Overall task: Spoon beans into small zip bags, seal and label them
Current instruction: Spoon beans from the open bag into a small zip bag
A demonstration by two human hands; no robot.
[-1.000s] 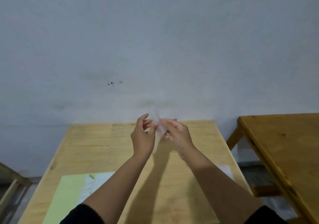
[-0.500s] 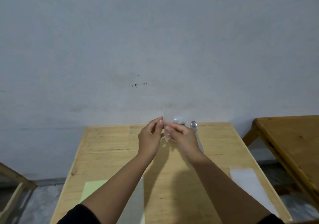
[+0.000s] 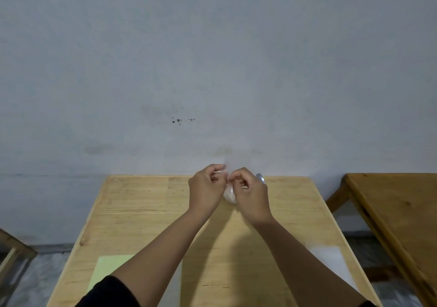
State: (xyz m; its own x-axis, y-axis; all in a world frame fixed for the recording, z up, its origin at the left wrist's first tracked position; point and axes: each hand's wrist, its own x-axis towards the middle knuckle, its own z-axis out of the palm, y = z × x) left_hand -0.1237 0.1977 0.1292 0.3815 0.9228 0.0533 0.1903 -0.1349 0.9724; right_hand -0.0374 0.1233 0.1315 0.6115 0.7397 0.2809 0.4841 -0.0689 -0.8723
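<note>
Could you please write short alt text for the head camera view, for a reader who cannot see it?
A person's left hand and right hand pinch a small clear plastic zip bag between them above a light wooden table. A metal spoon pokes out behind the right hand; a pale green sheet lies near the left forearm.

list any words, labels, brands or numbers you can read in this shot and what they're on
None: no readable text anywhere in the head view.
Clear zip bag, pinched by the left hand and right hand: no print or label visible.
Pale green sheet on the wooden table: blank as far as it shows.
White sheet at the table's right edge: blank.
Dark specks on the wall: marks, not writing.
</note>
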